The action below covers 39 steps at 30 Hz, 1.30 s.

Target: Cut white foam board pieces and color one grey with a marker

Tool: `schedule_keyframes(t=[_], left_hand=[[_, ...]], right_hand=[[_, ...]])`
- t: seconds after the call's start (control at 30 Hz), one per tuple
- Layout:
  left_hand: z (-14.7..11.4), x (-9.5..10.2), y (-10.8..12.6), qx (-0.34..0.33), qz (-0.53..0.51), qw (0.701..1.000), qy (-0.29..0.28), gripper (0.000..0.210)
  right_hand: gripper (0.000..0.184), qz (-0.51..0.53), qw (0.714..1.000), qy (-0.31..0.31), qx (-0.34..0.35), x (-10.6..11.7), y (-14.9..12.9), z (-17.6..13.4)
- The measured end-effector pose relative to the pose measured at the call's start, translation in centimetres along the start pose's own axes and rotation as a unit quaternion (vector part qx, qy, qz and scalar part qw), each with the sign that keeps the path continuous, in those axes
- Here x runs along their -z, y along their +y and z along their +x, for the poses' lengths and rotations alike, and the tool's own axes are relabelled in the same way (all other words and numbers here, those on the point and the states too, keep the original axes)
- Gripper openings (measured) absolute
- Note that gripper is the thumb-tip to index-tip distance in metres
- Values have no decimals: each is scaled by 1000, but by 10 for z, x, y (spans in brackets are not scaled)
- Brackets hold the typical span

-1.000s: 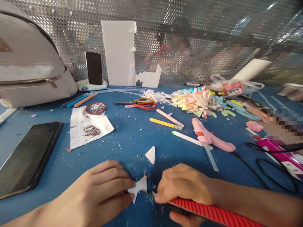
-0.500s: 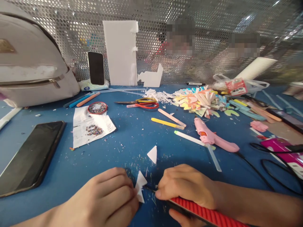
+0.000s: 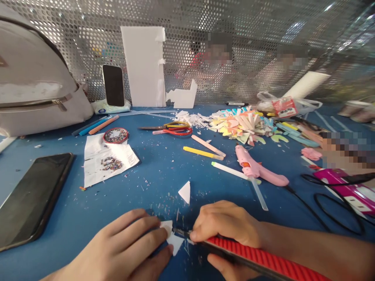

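Observation:
My right hand (image 3: 228,224) is closed around the red ribbed handle (image 3: 258,255) of a utility knife. Its thin dark blade (image 3: 181,232) points left and touches or lies very close to a small notched piece of white card (image 3: 175,242). The fingers of my left hand (image 3: 131,242) press that piece against the blue table, covering its left part. Just beyond both hands lies a loose white triangle (image 3: 185,192), with fine scraps strewn around it.
Ahead right are a pink glue gun (image 3: 259,168), markers (image 3: 203,152) and a heap of coloured paper strips (image 3: 240,125). Scissors (image 3: 166,127) lie mid-table. On the left are a phone (image 3: 35,195), a bead-strewn paper (image 3: 109,160) and a backpack (image 3: 32,78). A white board (image 3: 145,66) leans at the back.
The white piece has turned and lies lower, nearer the blade. My left fingers have straightened somewhat over it, and the knife tip has shifted left. The whole view has swung slightly right.

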<state>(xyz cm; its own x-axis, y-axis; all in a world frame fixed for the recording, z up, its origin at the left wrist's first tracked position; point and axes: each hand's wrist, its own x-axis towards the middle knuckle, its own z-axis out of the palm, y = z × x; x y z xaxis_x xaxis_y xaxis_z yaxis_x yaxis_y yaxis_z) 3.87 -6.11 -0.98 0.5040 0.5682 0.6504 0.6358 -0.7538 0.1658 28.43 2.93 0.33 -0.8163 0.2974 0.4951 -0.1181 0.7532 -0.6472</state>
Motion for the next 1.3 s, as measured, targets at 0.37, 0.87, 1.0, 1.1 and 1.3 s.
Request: schedule_keyframes(t=[0.37,0.87,1.0,1.1,1.3], left_hand=[[-4,-2,-3,0,-18,1000,-8,34],[-1,0,-2,-16,-13,1000,-5,42],[0,0,-2,-14,-14,1000,-5,39],[-1,0,-2,-7,-15,1000,-17,39],[-2,0,-2,-12,-7,1000,-21,36]], right_hand=[[25,13,1000,-11,8,-1,3,2],[28,4,1000,0,19,1,0,2],[26,11,999,-2,38,-1,2,2],[28,-10,1000,-16,24,-1,2,1],[29,-29,999,-16,-8,1,0,2]])
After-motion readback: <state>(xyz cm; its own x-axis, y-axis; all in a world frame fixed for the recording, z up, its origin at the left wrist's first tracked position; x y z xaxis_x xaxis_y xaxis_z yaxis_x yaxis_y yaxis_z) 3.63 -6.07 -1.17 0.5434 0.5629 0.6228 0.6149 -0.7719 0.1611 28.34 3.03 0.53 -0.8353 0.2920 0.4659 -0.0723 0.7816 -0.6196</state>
